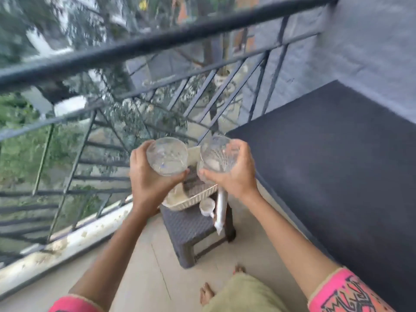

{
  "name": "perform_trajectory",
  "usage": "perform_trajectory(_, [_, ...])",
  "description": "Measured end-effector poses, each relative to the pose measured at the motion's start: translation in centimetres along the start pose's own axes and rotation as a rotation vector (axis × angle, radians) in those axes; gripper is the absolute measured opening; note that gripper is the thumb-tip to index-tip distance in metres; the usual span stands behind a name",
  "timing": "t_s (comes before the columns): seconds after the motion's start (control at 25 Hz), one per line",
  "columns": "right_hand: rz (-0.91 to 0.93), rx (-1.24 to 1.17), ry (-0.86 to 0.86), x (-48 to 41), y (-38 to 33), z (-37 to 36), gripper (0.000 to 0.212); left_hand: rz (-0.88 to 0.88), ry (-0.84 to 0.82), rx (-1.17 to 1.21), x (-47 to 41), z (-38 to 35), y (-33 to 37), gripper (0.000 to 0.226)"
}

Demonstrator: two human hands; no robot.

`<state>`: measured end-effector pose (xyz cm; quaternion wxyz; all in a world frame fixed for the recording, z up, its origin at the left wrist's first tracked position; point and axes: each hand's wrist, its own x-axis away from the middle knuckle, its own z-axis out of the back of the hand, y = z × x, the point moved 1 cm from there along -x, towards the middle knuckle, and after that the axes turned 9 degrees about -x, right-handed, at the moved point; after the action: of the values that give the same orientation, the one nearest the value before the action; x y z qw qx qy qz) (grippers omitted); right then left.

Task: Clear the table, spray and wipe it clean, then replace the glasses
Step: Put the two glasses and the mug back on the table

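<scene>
Clearing for wiping.
I'm gripping one glass (167,156) in my left hand (146,183), another glass (219,154) in my right hand (237,179), above the table (186,224).

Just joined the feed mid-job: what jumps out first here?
Centre frame, the left hand grips one clear patterned glass and the right hand grips a second clear patterned glass. Below them stands a small dark woven table carrying a white ribbed basket, by the black metal railing.
</scene>
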<state>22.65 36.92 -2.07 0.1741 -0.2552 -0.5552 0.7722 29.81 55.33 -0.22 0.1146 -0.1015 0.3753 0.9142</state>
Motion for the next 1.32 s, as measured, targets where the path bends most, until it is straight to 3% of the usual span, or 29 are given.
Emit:
perform_trajectory(0.2, [0.157, -0.044, 0.337, -3.8, -8.5, 12.0, 0.088, -0.206, 0.035, 0.137, -4.7, 0.1, 14.2, 0.089])
perform_trajectory(0.44, [0.198, -0.040, 0.609, -4.0, -11.8, 25.7, 0.095, -0.368, -0.042, 0.336, -2.8, -5.6, 28.4, 0.086])
perform_trajectory(0.92, [0.033, 0.122, 0.900, 3.9, -2.8, 53.2, 0.099, -0.440, -0.368, 0.517, 11.9, -24.4, 48.2, 0.086])
perform_trajectory(1.32, [-0.198, 0.189, 1.110, 7.4, 5.6, 60.6, 0.099, -0.496, -0.667, 0.421, 16.7, -34.9, 52.5, 0.082])
